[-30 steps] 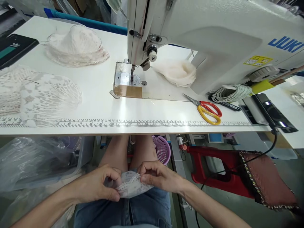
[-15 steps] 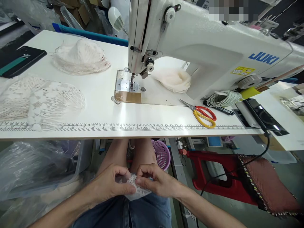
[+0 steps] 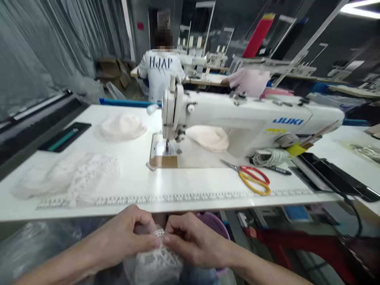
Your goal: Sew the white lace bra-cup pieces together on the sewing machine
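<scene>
Both hands low before the desk (image 3: 184, 186): left hand (image 3: 124, 237) and right hand (image 3: 190, 241), fingers pinched on lace piece (image 3: 157, 257). Not yet under sewing machine (image 3: 237, 118); scissors (image 3: 252, 178) untouched.

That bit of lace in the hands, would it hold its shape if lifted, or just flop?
Probably flop: the lace piece sags in soft folds below the left hand and right hand. It looks light, since fingertips alone pinch it. The open holes suggest it could snag or stretch. It seems unlikely to slip.
</scene>
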A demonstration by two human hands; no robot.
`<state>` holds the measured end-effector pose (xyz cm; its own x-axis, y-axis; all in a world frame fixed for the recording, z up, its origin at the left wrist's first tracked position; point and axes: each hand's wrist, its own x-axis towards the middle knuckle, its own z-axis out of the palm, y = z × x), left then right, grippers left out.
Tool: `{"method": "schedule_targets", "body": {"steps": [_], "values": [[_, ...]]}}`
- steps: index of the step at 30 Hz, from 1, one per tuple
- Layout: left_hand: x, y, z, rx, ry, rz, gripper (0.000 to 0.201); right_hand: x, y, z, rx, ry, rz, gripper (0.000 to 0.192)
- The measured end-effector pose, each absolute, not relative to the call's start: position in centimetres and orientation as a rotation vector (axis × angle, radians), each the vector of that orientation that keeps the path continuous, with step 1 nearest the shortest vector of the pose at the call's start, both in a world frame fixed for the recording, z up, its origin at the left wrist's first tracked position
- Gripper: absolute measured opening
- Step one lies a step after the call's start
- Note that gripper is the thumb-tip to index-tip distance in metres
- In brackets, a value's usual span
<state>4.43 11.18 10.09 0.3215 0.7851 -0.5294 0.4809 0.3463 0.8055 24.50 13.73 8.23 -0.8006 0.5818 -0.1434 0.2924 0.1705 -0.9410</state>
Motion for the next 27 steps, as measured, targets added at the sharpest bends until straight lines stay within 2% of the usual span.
{"method": "schedule_targets", "body": {"steps": [3, 6, 9, 15, 18, 23, 27], "values": [[3.3, 16.6, 13.0, 1.384, 1.36, 0.295, 0.024, 22.6, 18.1, 10.4, -0.983, -2.301, 1.367, 0.02], [3.1, 22.6, 13.7, 1.47, 1.419, 0.27, 0.025, 20.9, 23.0, 10.5, -1.201, -2.443, 1.018, 0.022], [3.6, 27.4, 12.0, 1.492, 1.494, 0.236, 0.024, 20.2, 26.6, 9.2, -1.352, -2.494, 0.798, 0.022], [4.5, 31.8, 8.3, 1.472, 1.533, 0.151, 0.024, 22.1, 29.4, 7.8, -1.499, -2.521, 0.632, 0.011], [4.5, 32.5, 7.8, 1.453, 1.552, 0.124, 0.02, 23.4, 29.8, 7.3, -1.364, -2.569, 0.493, 0.013], [4.5, 32.6, 7.7, 1.451, 1.587, 0.115, 0.019, 24.3, 29.3, 5.7, -0.828, -2.597, 0.251, 0.018], [4.7, 32.5, 8.1, 1.452, 1.615, 0.089, 0.017, 24.3, 28.9, 5.0, -0.695, -2.585, 0.161, 0.021]]}}
